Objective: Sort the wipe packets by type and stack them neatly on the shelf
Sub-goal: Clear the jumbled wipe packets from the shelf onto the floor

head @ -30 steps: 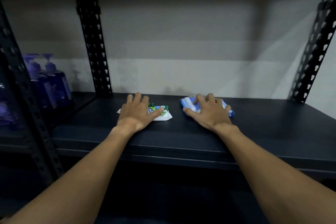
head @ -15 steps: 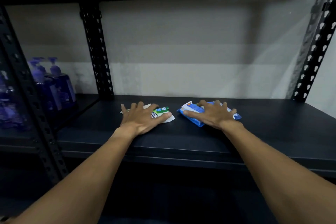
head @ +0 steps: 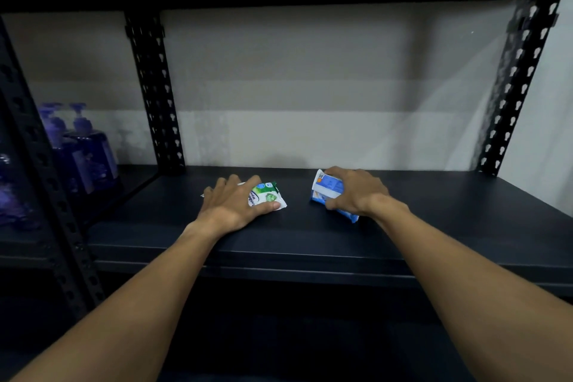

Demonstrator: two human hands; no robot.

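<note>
Two kinds of wipe packets lie on the dark shelf (head: 449, 226). My left hand (head: 231, 206) rests flat on the white and green packet (head: 266, 195), fingers spread over its left part and thumb along its front edge. My right hand (head: 353, 192) grips the blue packets (head: 328, 191), fingers curled over the top and thumb at the front; they are tilted up on edge. How many blue packets are in the grip is hidden by the hand.
Purple pump bottles (head: 83, 149) stand on the neighbouring shelf bay at the left, behind a perforated black upright (head: 155, 93). Another upright (head: 514, 87) rises at the back right. A grey wall closes the back; a shelf board hangs overhead.
My right hand went from lying flat on the blue packets to gripping and tilting them up. The left hand slid the green packet slightly and stays pressed on it.
</note>
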